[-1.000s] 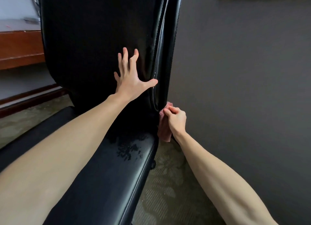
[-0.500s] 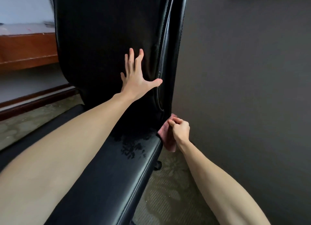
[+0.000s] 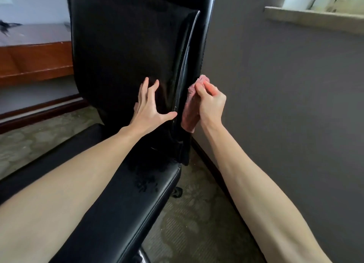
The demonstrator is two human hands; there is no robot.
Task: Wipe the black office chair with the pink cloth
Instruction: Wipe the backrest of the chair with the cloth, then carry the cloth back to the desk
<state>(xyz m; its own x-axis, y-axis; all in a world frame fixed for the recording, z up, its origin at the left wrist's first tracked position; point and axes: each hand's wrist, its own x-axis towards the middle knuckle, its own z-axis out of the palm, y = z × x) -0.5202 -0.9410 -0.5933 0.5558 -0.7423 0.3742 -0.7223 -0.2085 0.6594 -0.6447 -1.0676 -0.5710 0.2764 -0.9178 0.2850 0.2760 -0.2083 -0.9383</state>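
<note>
Black office chair: backrest braced by left hand, fingers spread flat. Pink cloth gripped by right hand, pressed to backrest's right edge. Patterned carpet, grey wall, wooden desk noted.

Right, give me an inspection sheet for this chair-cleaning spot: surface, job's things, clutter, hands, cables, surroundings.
Surface: black office chair, seat leather flaked near the backrest's base.
Job's things: pink cloth bunched against the backrest's right edge.
Clutter: dark blurred thing on the wooden desk, unidentifiable.
Hands: left hand flat on the backrest, fingers spread; right hand grips the cloth.
Cables: nothing seen.
Surroundings: grey wall at right, window sill above, patterned carpet below.
</note>
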